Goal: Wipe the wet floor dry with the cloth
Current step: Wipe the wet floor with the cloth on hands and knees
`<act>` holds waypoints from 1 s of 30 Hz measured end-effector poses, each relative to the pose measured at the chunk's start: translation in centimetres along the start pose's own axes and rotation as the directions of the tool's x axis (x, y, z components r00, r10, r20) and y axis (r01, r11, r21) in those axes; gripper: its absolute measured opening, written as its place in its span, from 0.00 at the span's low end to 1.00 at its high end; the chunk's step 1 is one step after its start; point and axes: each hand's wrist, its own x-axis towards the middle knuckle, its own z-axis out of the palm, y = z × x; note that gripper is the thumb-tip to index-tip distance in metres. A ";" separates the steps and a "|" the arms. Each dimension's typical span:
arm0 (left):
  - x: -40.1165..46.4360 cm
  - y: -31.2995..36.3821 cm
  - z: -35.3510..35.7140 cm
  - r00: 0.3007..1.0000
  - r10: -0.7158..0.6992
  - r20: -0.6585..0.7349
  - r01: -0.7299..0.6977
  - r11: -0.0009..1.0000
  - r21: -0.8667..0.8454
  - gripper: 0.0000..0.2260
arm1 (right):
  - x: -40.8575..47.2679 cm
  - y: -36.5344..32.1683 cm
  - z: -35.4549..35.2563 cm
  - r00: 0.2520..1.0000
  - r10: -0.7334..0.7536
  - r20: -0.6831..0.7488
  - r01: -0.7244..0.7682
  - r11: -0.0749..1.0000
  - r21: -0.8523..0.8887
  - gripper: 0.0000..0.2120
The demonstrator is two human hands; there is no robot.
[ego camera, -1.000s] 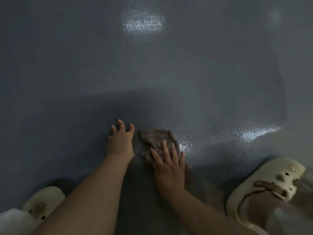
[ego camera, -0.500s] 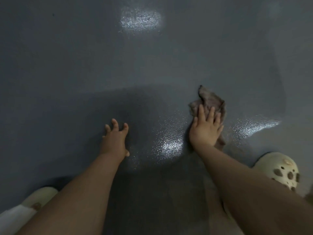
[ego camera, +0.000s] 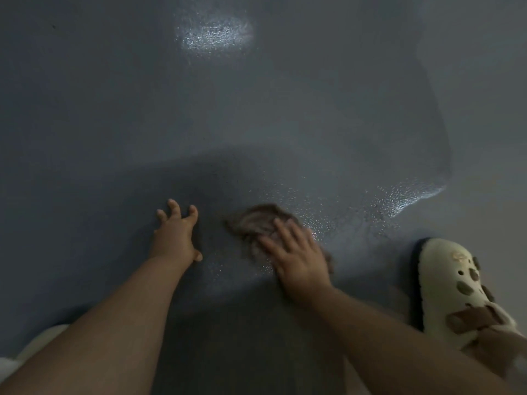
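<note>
A crumpled brown cloth [ego camera: 256, 222] lies on the dark grey floor [ego camera: 256, 109] at centre. My right hand [ego camera: 296, 258] presses flat on its near part, fingers spread and blurred by motion. My left hand [ego camera: 175, 233] rests on the floor to the cloth's left, fingers apart, holding nothing. A wet, glistening patch [ego camera: 405, 195] shines to the right of the cloth, and small droplets speckle the floor around it.
A cream slipper with brown spots [ego camera: 462, 289] stands at the right. Part of a second cream slipper [ego camera: 42, 340] shows at the lower left behind my left forearm. A bright light reflection [ego camera: 214, 35] lies on the floor far ahead.
My right hand has swept the cloth from the right back towards the left and nearer to me. My left hand has stayed planted on the floor.
</note>
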 end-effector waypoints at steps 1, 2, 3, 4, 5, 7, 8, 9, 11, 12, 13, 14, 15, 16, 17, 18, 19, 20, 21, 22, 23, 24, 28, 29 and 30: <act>0.0 0.0 0.0 1.000 -0.003 0.001 0.003 1.000 -0.006 0.48 | 0.5 1.7 -0.5 0.997 0.079 -0.020 -0.079 0.997 0.009 0.22; 0.0 0.1 0.0 1.000 -0.006 0.004 0.006 1.000 -0.011 0.48 | 0.8 3.5 -1.0 0.983 0.177 -0.039 -0.176 0.984 0.026 0.23; 0.1 0.1 0.0 1.000 -0.008 0.006 0.008 1.000 -0.011 0.48 | 1.1 5.3 -1.6 0.956 0.287 -0.054 -0.285 0.957 0.047 0.24; 0.1 0.1 0.0 1.000 -0.010 0.007 0.010 1.000 -0.009 0.48 | 1.3 7.1 -2.3 0.915 0.402 -0.049 -0.398 0.915 0.069 0.25; 0.1 0.2 0.0 1.000 -0.013 0.008 0.013 1.000 -0.008 0.48 | 1.5 8.7 -2.9 0.865 0.500 -0.044 -0.495 0.864 0.094 0.25; 0.2 0.2 -0.1 1.000 -0.021 0.007 0.021 1.000 -0.006 0.48 | 1.9 10.3 -3.8 0.775 0.630 -0.040 -0.620 0.772 0.140 0.23; 0.2 0.2 -0.1 1.000 -0.026 0.009 0.026 1.000 0.000 0.48 | 2.1 10.3 -3.9 0.745 0.666 -0.040 -0.651 0.739 0.173 0.23; 0.2 0.2 -0.1 0.999 -0.033 0.012 0.033 0.999 0.007 0.48 | 2.4 9.6 -3.9 0.719 0.694 -0.037 -0.674 0.708 0.210 0.23; 0.1 0.4 -0.1 0.999 -0.047 0.015 0.047 0.999 0.021 0.48 | 2.5 7.1 -3.6 0.668 0.744 -0.002 -0.717 0.644 0.268 0.24; 0.0 0.5 -0.1 0.998 -0.058 0.012 0.057 0.998 0.033 0.48 | 2.3 5.5 -3.1 0.664 0.747 0.018 -0.719 0.633 0.287 0.24; -0.2 0.7 -0.2 0.998 -0.069 0.005 0.068 0.996 0.051 0.48 | 1.9 3.7 -2.4 0.683 0.730 0.026 -0.702 0.646 0.300 0.24; -0.4 1.1 -0.1 0.997 -0.079 -0.010 0.079 0.994 0.073 0.46 | 1.1 1.8 -1.8 0.720 0.694 0.011 -0.663 0.684 0.304 0.23; -0.7 1.5 0.0 0.996 -0.085 -0.039 0.088 0.992 0.095 0.43 | 0.2 0.0 -1.2 0.764 0.645 -0.028 -0.610 0.735 0.297 0.23; -1.0 2.2 0.1 0.993 -0.080 -0.082 0.089 0.990 0.111 0.38 | -0.8 -1.5 -0.6 0.808 0.587 -0.053 -0.551 0.784 0.285 0.23; -1.4 3.0 0.2 0.989 -0.064 -0.132 0.080 0.990 0.119 0.35 | -1.8 -2.7 -0.1 0.853 0.519 -0.046 -0.490 0.830 0.267 0.23; -1.6 3.9 0.2 0.984 -0.032 -0.177 0.054 0.991 0.121 0.32 | -2.8 -3.4 0.3 0.891 0.452 -0.029 -0.432 0.868 0.244 0.23; -1.7 5.0 0.3 0.979 0.010 -0.205 0.016 0.992 0.123 0.31 | -3.5 -3.6 0.6 0.922 0.388 -0.007 -0.377 0.900 0.218 0.22; -1.9 6.3 0.3 0.975 0.054 -0.214 -0.028 0.992 0.123 0.31 | -4.0 -3.3 0.8 0.943 0.333 -0.003 -0.326 0.926 0.192 0.22; -1.9 7.7 0.3 0.973 0.097 -0.210 -0.072 0.990 0.119 0.31 | -4.1 -2.5 0.7 0.959 0.282 -0.003 -0.278 0.945 0.172 0.22; -1.9 9.1 0.4 0.970 0.136 -0.201 -0.115 0.987 0.114 0.31 | -4.1 -1.4 0.7 0.971 0.237 -0.002 -0.234 0.961 0.149 0.21; -1.9 10.6 0.4 0.966 0.178 -0.187 -0.159 0.981 0.111 0.32 | -4.0 -0.2 0.6 0.979 0.205 -0.002 -0.204 0.971 0.124 0.21; -1.8 12.1 0.4 0.959 0.224 -0.172 -0.207 0.972 0.111 0.33 | -3.8 1.2 0.3 0.981 0.196 0.007 -0.195 0.975 0.108 0.21; -2.4 16.5 1.2 0.919 0.376 -0.116 -0.354 0.919 0.175 0.36 | -2.8 7.1 -1.4 0.946 0.323 -0.036 -0.318 0.943 0.094 0.22; -2.5 17.3 1.5 0.915 0.392 -0.096 -0.370 0.909 0.191 0.36 | -2.3 8.7 -2.1 0.931 0.363 -0.032 -0.359 0.928 0.101 0.22; -2.5 17.9 1.8 0.912 0.404 -0.073 -0.382 0.901 0.207 0.37 | -1.8 10.6 -3.0 0.910 0.414 -0.002 -0.411 0.905 0.104 0.22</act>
